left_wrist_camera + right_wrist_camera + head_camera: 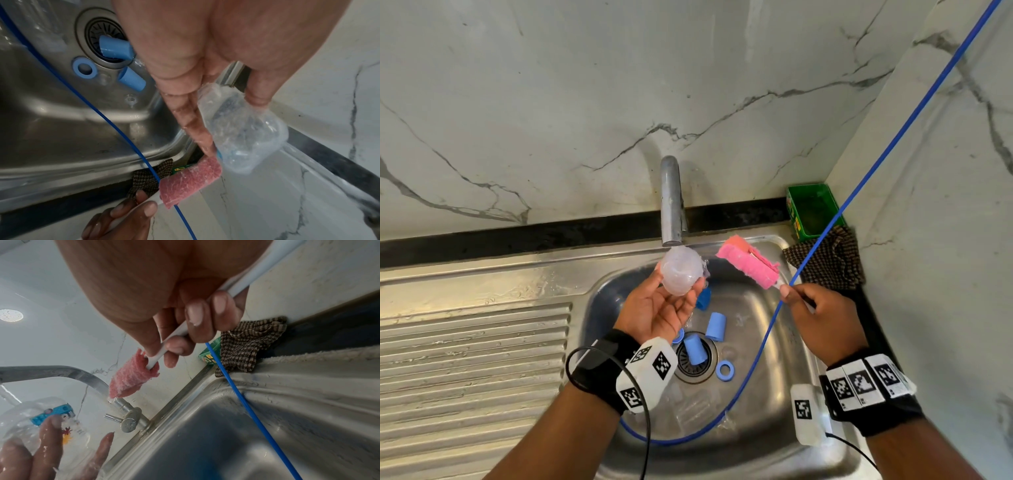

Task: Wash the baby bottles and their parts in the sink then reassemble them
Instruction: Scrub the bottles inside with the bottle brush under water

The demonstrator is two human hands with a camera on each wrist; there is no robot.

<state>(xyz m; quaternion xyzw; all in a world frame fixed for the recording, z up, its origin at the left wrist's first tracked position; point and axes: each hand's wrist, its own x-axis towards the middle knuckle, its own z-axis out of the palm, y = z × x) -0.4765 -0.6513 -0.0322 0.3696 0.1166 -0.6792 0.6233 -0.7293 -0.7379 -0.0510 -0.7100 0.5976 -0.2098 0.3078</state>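
black wristbands (604, 368), white coded tags (859, 382)

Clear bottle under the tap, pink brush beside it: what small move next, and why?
Probably bring the pink brush across and into the clear bottle. The left hand holds the bottle just below the tap; the right hand grips the brush handle, its head beside the bottle, not inside. Blue parts lie in the sink.

Steel sink (784, 442) holds blue caps (716, 326) (two); blue ring (725, 370) beside drain (695, 359).
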